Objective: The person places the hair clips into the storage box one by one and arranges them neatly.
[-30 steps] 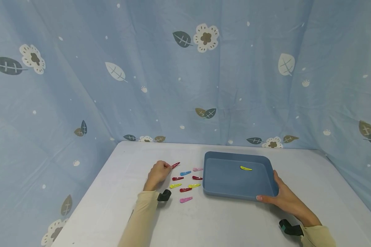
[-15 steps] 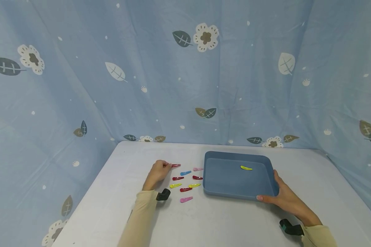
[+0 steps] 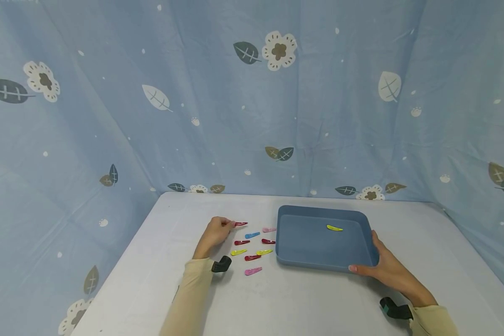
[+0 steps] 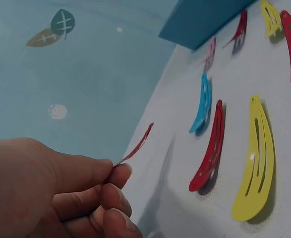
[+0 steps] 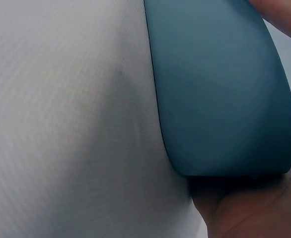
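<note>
My left hand (image 3: 217, 232) pinches one end of a red hair clip (image 3: 241, 224) between thumb and index finger; in the left wrist view the clip (image 4: 139, 145) points up and away, edge-on. My right hand (image 3: 390, 268) grips the near right corner of a blue-grey tray (image 3: 319, 267), thumb along the front wall and fingers at the right side. The right wrist view shows that tray corner (image 5: 220, 99) against the palm. Inside the tray lies one yellow hair clip (image 3: 334, 228).
Between left hand and tray lie several hair clips: a blue clip (image 3: 252, 235), red ones such as this clip (image 3: 242, 242), yellow ones such as this clip (image 3: 238, 252), and a pink clip (image 3: 253, 271) nearest me. A patterned blue curtain (image 3: 218, 116) hangs behind the white table (image 3: 302, 303).
The red hair clip in my left fingers has turned from slanting up to nearly level and shifted slightly right. My right hand and the tray stay in place.
</note>
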`<action>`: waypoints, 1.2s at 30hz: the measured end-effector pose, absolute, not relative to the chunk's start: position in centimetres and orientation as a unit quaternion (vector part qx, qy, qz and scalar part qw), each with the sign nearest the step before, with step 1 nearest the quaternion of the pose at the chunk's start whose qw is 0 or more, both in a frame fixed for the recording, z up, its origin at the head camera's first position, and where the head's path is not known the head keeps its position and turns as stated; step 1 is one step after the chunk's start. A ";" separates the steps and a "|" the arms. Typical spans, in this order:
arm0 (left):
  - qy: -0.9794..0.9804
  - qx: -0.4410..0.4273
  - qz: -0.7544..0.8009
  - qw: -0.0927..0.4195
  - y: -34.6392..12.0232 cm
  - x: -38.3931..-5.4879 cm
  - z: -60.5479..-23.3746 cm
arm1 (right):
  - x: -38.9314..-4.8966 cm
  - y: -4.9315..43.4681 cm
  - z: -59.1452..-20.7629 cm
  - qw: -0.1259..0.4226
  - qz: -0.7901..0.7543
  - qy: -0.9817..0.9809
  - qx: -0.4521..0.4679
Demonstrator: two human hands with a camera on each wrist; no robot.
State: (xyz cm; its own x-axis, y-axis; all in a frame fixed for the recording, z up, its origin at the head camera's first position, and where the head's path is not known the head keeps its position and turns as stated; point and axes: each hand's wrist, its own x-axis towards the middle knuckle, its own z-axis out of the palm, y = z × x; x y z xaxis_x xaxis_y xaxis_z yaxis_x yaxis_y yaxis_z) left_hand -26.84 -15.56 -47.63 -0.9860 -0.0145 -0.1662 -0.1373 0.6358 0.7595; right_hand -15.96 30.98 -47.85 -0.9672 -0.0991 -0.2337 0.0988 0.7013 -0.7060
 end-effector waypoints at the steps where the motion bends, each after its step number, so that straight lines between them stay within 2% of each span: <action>1: 0.901 -0.041 0.426 0.073 -15.5 -26.8 -47.6 | -15.9 31.0 -47.8 0.128 -0.386 0.914 -0.001; 12: 0.881 -0.040 0.463 0.085 -15.0 -26.8 -47.2 | -15.8 31.0 -47.8 0.128 -0.387 0.913 0.000; 36: 0.843 0.024 0.528 0.102 -13.2 -26.1 -45.6 | -15.9 31.1 -48.2 0.127 -0.395 0.910 -0.002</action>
